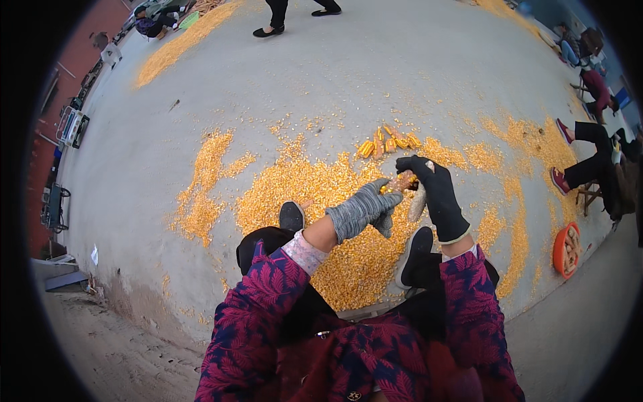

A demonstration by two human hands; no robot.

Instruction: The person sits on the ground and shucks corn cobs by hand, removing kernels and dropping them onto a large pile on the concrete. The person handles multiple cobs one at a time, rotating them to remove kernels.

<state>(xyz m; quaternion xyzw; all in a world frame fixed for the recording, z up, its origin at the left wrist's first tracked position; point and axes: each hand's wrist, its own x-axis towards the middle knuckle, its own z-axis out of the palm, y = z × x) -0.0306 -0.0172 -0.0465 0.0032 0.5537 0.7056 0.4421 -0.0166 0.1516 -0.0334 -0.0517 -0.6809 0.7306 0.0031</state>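
Observation:
A partly shelled corn cob (pixel 403 181) is between my two hands, over a heap of loose yellow kernels (pixel 295 194). My left hand (pixel 362 209), in a grey knitted glove, closes its fingers on the cob's near left end. My right hand (pixel 439 197), in a black glove, curls round the cob from the right. A bare, pale cob (pixel 416 204) points downward under the right palm; the glove hides its upper end. Just beyond my hands, several cob pieces with kernels still on them (pixel 387 142) lie on the concrete.
My dark shoes (pixel 291 216) flank the kernel heap. An orange basket of bare cobs (pixel 558 249) stands at the right. More kernels (pixel 181 53) form a strip at the far left. A person in black shoes (pixel 269 31) walks beyond; others sit along the right side.

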